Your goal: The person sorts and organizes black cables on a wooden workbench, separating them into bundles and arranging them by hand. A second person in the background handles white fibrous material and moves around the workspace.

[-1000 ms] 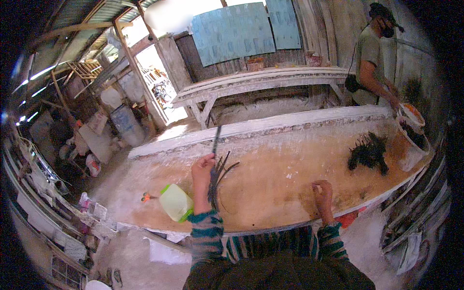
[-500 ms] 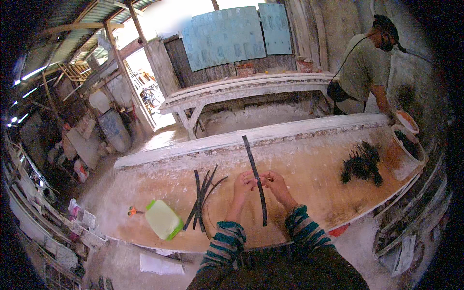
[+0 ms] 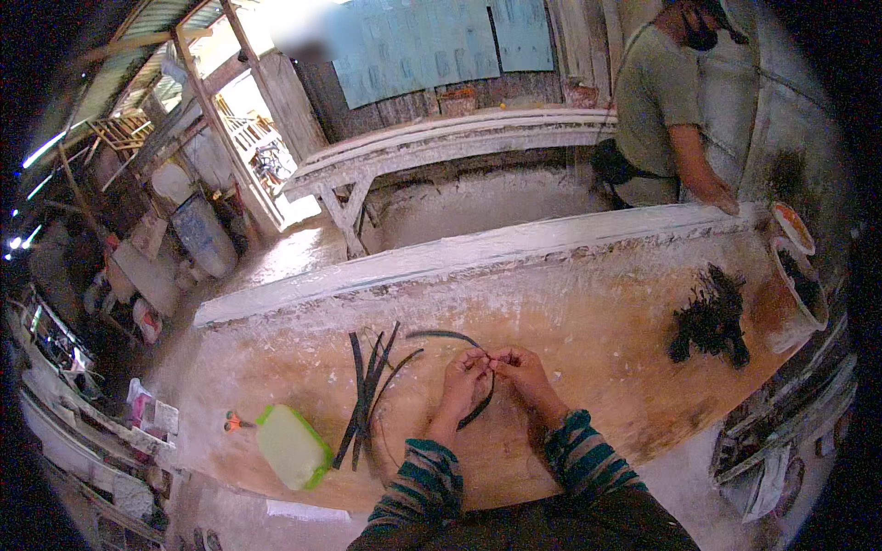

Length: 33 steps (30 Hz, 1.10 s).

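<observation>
Left hand: the left hand (image 3: 462,375) sits at the centre of the view, its fingers pinched shut on a dark strip (image 3: 478,367).
Right hand: the right hand (image 3: 524,372), touching the left at its 3 o'clock, is likewise closed on the same strip, fingertips meeting fingertips.
Dark strip: thin, flat and flexible, it is bent into a loop that arcs up to 11 o'clock of the hands and curls back down to 6 o'clock beneath them.
Doing it well: in my judgement the bend calls for an even, gentle curve, both pinches kept close together so the strip does not spring open or kink.
Spare strips: a loose bundle of strips (image 3: 367,390), long, narrow and dark, lies at 9 o'clock of the hands, fanned out at the far end.
Surface: a broad surface (image 3: 597,312), orange-brown, chalky and dusted white, with a pale raised rim along its far edge.
Green container: a flat, pale-green container (image 3: 292,447) with rounded corners lies at 8 o'clock, beyond the bundle.
Dark clump: a bristly black clump (image 3: 709,317) rests well apart at 2 o'clock.
Other person: a person (image 3: 666,119) stands at 1 o'clock, on the far side of the surface.
</observation>
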Motion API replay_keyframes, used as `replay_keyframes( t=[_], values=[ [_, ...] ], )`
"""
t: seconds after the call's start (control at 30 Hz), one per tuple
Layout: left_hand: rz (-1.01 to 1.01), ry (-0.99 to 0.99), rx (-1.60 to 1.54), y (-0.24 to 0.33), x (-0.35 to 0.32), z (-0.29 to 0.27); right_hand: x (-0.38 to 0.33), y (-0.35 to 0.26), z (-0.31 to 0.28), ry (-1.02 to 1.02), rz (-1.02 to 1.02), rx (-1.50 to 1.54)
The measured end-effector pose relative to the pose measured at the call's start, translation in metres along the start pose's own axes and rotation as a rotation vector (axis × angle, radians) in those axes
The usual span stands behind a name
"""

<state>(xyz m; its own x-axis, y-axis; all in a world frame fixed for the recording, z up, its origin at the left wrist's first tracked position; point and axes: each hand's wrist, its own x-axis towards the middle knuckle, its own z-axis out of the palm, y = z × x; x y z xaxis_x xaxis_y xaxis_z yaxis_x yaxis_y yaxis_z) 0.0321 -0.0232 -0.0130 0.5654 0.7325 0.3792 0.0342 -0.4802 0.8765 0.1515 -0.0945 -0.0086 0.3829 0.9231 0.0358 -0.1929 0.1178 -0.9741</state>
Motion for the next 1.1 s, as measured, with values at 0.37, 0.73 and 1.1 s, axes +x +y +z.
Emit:
replay_keyframes(
  t=[0.37,0.73,1.1],
  values=[
    [-0.576,0.124,-0.643,0.020,0.008,-0.003,0.005,-0.004,0.001,-0.032,0.004,-0.033],
    [-0.467,0.127,-0.714,0.017,-0.003,-0.001,0.000,0.001,0.004,-0.047,-0.033,0.113],
    [-0.325,0.074,-0.559,0.031,-0.001,-0.006,-0.004,-0.006,0.006,-0.036,-0.185,-0.109]
  ],
)
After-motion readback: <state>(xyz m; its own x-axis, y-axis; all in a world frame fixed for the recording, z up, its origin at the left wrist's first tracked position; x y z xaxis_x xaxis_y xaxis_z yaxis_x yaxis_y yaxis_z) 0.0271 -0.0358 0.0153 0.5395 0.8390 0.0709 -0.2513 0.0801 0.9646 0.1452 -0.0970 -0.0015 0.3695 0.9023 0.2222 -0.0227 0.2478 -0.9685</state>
